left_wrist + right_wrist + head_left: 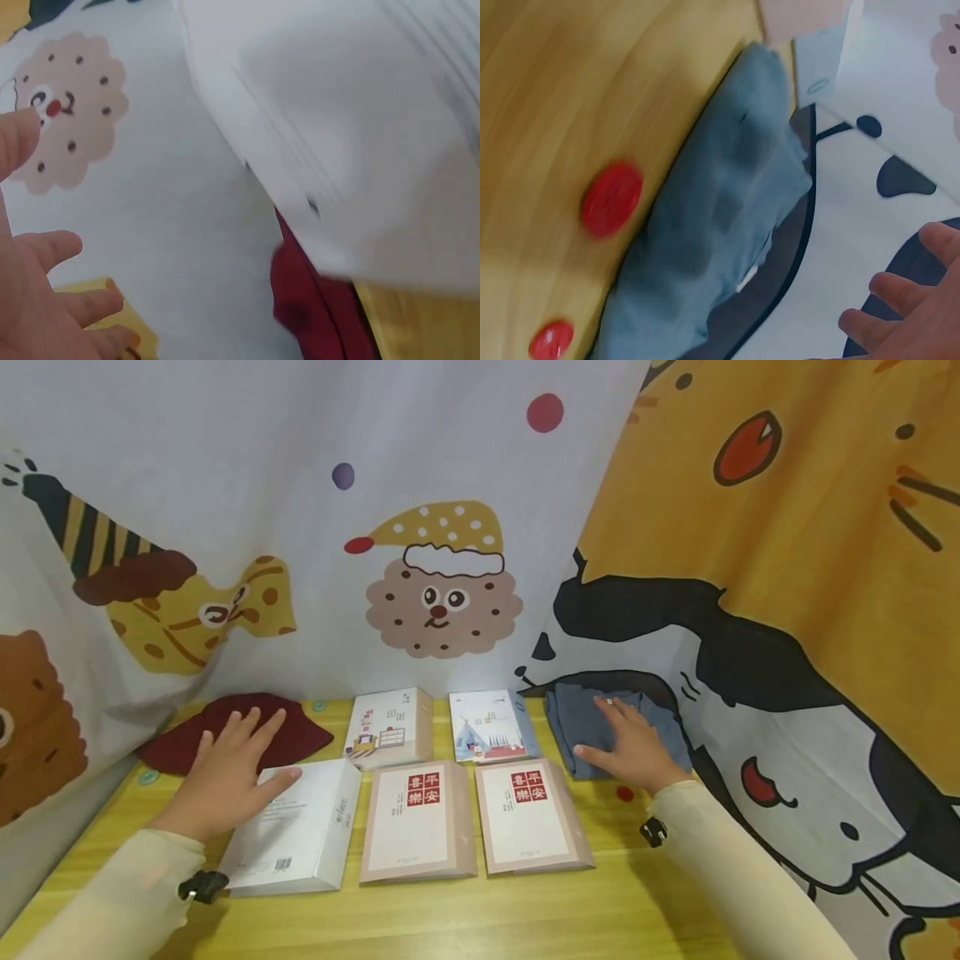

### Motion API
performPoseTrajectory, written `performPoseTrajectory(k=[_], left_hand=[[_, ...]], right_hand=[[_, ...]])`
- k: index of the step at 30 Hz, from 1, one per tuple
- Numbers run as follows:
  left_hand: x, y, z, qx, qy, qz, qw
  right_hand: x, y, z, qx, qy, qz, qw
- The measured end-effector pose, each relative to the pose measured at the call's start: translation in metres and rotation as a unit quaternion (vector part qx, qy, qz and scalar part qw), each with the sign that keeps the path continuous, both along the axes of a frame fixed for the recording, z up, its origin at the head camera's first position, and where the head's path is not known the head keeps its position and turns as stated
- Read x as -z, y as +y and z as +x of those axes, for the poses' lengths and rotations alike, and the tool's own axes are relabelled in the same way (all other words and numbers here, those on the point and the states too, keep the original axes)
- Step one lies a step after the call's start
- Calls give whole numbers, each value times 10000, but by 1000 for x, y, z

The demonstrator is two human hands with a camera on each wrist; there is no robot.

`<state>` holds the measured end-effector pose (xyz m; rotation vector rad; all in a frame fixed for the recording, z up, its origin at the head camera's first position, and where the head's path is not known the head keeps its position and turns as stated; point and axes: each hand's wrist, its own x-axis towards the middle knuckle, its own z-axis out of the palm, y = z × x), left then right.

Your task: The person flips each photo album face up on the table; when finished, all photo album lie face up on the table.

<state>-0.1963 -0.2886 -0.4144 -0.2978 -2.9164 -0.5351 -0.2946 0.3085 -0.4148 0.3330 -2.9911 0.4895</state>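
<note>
On the yellow tabletop (480, 910) lie five books, the two pinkish ones (417, 822) (529, 817) each bearing a red label with the characters 平安喜樂. The left hand (225, 777) hovers with fingers spread and released over the white book (296, 827) (a barcode shows on its cover), the dark red cloth (232, 731) just beyond its fingertips. The right hand (633, 747) rests flat and unclenched on the folded grey-blue cloth (592, 722).

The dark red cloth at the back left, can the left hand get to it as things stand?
Probably yes. The left hand hovers open over the white book, fingertips already at the dark red cloth, with nothing lying between them.
</note>
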Motion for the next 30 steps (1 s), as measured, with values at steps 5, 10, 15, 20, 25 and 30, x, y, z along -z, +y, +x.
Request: performPoseTrajectory(k=[5, 10, 15, 20, 25, 30], left_hand=[[1, 22, -7, 271, 21, 309, 9992], [4, 47, -12, 445, 56, 449, 9980], [10, 72, -20, 606, -346, 1168, 9907], [14, 95, -31, 680, -873, 2082, 9718], [12, 114, -39, 782, -1263, 2456, 9579], [5, 132, -45, 905, -1330, 2448, 9561]], right_hand=[[3, -16, -6, -143, -250, -414, 9987], [6, -31, -12, -301, -441, -836, 9951], [11, -43, -20, -422, -663, -1094, 9909], [16, -55, -29, -541, -936, -1465, 9833], [24, -64, -36, -684, -1328, -1869, 9710], [31, -67, -43, -609, -1552, -2040, 9647]])
